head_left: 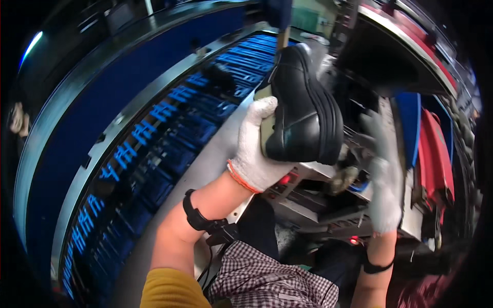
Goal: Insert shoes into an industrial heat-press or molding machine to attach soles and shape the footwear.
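A black leather shoe point(305, 110) with a dark sole and a pale inner side stands tilted up in front of me. My left hand point(254, 143), in a white knitted glove with an orange cuff, is closed on its lower left part. The thumb shows along the pale side, while the other fingers are hidden behind the shoe. My right hand point(384, 190), also in a white glove, is to the right, apart from the shoe and blurred by motion. Its fingers look stretched out, and I see nothing held in it.
To the left runs a long conveyor point(154, 128) with blue-lit slats, along a blue panel point(102, 87). Beyond my right hand, a red cloth or bag point(434, 154) hangs beside a blue board point(409, 126). A dark machine point(382, 56) overhangs at the upper right.
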